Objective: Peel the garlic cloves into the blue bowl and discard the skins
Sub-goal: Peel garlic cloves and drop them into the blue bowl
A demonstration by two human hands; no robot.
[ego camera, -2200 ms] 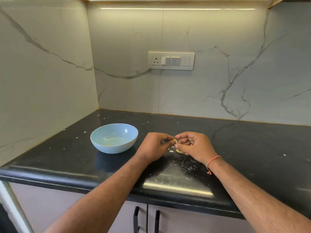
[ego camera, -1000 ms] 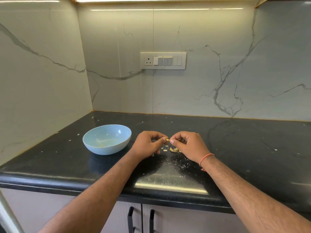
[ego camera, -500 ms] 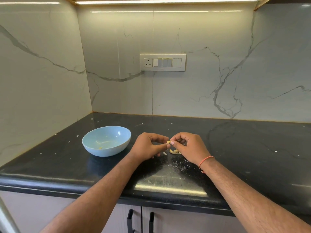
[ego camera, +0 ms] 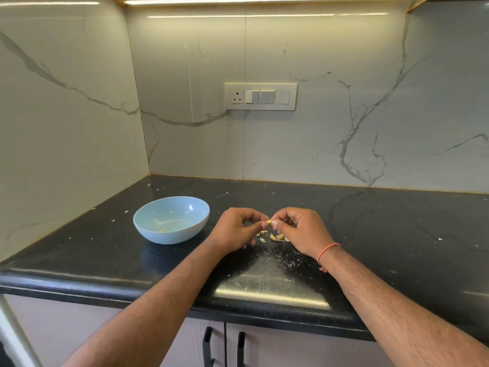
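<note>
A small pale garlic clove (ego camera: 268, 222) is pinched between the fingertips of both hands, just above the black counter. My left hand (ego camera: 235, 230) holds it from the left, my right hand (ego camera: 299, 229) from the right, thumb pressed against it. The blue bowl (ego camera: 171, 219) stands to the left of my left hand, with a small yellowish bit (ego camera: 162, 230) inside. Garlic cloves and skin pieces (ego camera: 277, 237) lie on the counter right under my hands.
The black counter (ego camera: 397, 234) is scattered with small white skin flakes, thickest in front of my hands. Marble walls close the back and left side. A switch panel (ego camera: 260, 96) is on the back wall. Cabinet handles (ego camera: 209, 345) sit below the counter edge.
Both hands have stayed together at the same spot, fingers working slightly on the clove. The view has shifted a little; the bowl has not moved.
</note>
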